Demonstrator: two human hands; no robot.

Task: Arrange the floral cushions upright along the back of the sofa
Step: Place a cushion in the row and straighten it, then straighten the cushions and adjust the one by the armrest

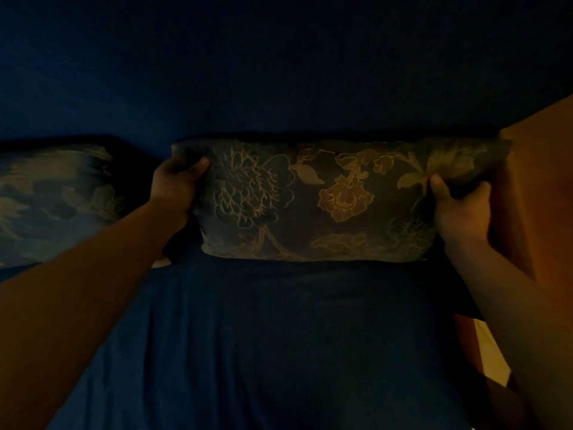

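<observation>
The scene is dim. A dark floral cushion (316, 200) with outlined flowers stands upright on the blue-covered sofa seat (263, 336), leaning on the sofa back (279, 72). My left hand (173, 187) grips its upper left corner, fingers curled behind the edge. On the opposite side my right hand (459, 206) clasps the upper right corner. A second floral cushion (55, 200) stands upright at the left against the sofa back, beside the one I hold.
An orange-brown surface (536, 187), perhaps a wall or sofa arm, rises right next to the held cushion's right end. A pale strip (493, 352) shows low at the right beside the seat.
</observation>
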